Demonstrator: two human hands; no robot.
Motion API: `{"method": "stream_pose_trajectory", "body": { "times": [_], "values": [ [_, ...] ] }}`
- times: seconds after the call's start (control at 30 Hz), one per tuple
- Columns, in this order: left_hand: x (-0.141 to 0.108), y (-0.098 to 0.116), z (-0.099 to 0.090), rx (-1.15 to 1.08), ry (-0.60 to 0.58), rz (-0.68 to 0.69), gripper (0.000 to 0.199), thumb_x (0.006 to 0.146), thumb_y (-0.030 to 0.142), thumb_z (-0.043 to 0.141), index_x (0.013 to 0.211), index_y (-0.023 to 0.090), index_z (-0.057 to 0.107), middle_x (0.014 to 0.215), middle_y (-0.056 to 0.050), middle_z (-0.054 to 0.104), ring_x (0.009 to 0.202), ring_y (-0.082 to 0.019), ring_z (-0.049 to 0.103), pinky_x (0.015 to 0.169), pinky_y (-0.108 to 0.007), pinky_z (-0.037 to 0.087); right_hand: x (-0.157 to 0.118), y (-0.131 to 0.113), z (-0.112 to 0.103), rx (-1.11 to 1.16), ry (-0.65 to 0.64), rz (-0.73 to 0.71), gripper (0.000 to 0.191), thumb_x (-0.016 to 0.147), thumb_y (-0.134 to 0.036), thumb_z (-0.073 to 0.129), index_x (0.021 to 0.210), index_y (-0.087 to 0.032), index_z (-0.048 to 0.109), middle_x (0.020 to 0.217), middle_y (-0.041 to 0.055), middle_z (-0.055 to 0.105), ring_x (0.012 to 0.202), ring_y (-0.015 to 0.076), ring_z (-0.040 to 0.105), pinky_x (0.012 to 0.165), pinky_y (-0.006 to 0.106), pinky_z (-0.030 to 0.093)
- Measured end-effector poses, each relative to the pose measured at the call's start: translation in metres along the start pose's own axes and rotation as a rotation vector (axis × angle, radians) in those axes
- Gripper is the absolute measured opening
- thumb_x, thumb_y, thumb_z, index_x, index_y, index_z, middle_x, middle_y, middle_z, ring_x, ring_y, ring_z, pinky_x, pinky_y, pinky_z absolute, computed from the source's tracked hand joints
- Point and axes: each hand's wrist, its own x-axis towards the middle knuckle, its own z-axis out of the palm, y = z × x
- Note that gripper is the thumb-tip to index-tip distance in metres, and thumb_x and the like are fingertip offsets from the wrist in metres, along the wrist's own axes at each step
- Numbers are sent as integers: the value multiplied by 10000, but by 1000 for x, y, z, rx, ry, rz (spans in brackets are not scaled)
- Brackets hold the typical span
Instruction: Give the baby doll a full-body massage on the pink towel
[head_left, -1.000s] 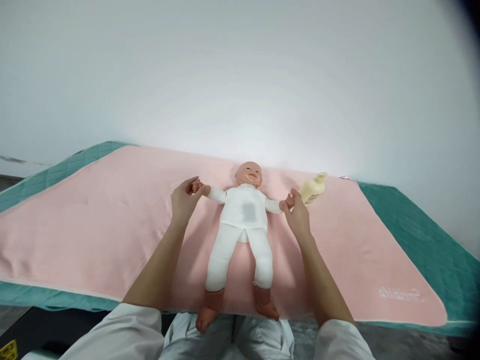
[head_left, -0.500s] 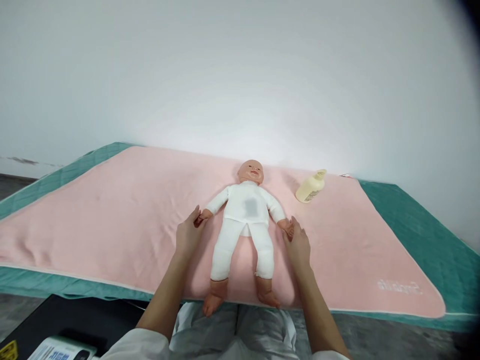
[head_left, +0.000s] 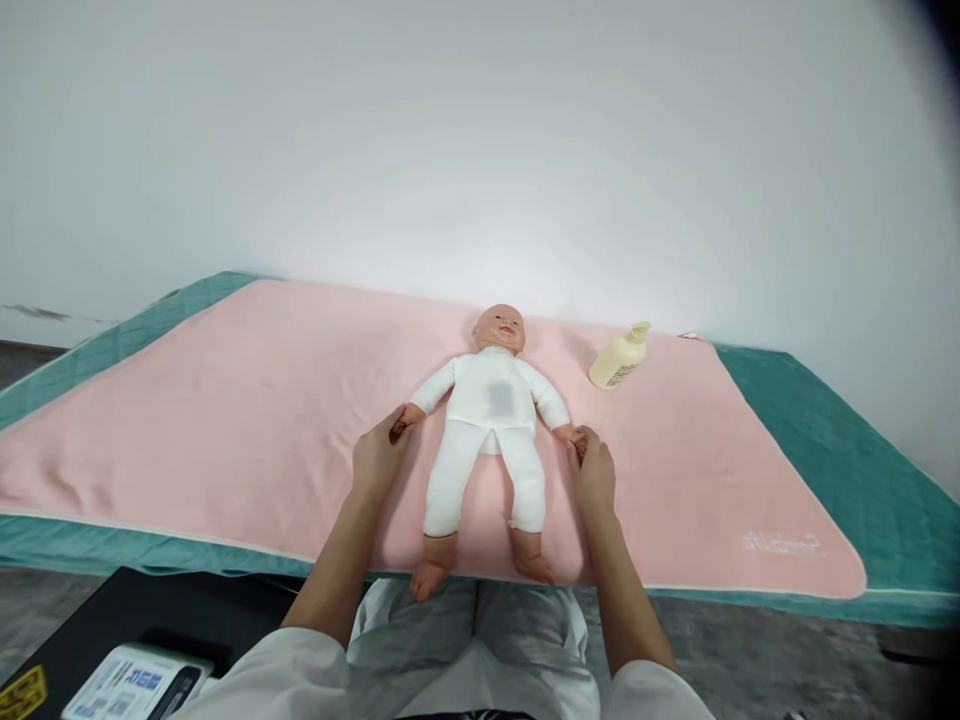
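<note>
Doll [head_left: 491, 392] in white lay face-up on a pink mat [head_left: 240, 420], its arms [head_left: 550, 400], spread wide a second earlier, now lowered toward hip level, apparently finishing a downward stroke, while the person's left hand [head_left: 377, 456] and right hand [head_left: 597, 472], curled nearly closed, each pinched a small doll hand [head_left: 412, 413].

The left forearm [head_left: 334, 570] and right forearm [head_left: 630, 600] are slanting inward over the near edge of the pink mat [head_left: 225, 420]. The left hand [head_left: 377, 455] is pinching, thumb and fingers closing together; the right hand [head_left: 596, 472] is mirroring it. Both wrists are lying nearly straight, well short of the far edge.
</note>
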Motion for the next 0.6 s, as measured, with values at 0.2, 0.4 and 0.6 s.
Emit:
{"method": "stream_pose_trajectory", "body": {
  "times": [0.2, 0.4, 0.6],
  "values": [
    [-9, 2, -1, 53, -28, 10, 601, 911, 368, 500, 1480, 216, 381, 1324, -107, 617, 1151, -295, 623, 910, -382, 507, -1, 5, 2, 95, -6, 79, 498, 928, -460, 424, 1317, -154, 482, 1174, 156, 663, 1056, 288, 614, 905, 447, 477],
    [-36, -3, 0, 49, -21, 40, 653, 924, 366, 471, 1522, 216, 257, 1537, -97, 381, 1331, -299, 478, 1038, -438, 457, -2, 3, 0, 162, 11, 147, 547, 901, -495, 460, 1327, -153, 485, 1192, 155, 657, 1083, 297, 613, 886, 435, 498],
    [-72, -16, -1, -226, 120, 38, 508, 894, 390, 524, 1364, 200, 490, 1402, -100, 538, 1295, -252, 509, 1111, -402, 403, -1, -3, -4, 171, 10, 184, 532, 890, -500, 488, 1273, -132, 521, 1144, 163, 671, 1042, 305, 629, 850, 418, 506]
  ]
}}
